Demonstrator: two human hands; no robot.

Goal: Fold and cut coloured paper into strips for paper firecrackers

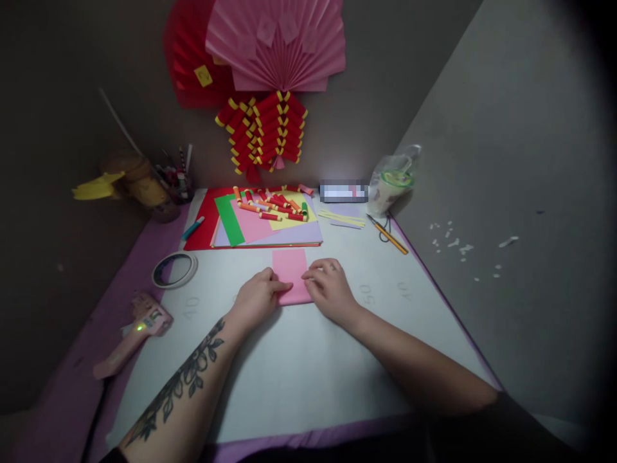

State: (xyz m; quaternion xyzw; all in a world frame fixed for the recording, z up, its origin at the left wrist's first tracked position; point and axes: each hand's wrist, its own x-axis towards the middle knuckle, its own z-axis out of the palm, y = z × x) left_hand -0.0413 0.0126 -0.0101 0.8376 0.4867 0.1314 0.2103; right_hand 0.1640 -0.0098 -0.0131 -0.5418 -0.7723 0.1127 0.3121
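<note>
A pink sheet of paper [290, 270] lies on the white table covering, with its near edge looking folded or rolled over. My left hand [256, 296] grips the paper's left side, thumb laid across it and fingers curled underneath. At the right edge, my right hand [330, 286] pinches the same sheet, its fingertips close together on the pink surface. Parts of the fingers of both hands are hidden.
Beyond the hands, small red and orange paper rolls [270, 217] lie on coloured sheets [301, 235]. A tape roll [193, 270] and glue gun [137, 337] sit left. Pencil [393, 238], phone [344, 191] and bagged cup [388, 190] are right. Paper firecrackers [270, 132] hang on the wall.
</note>
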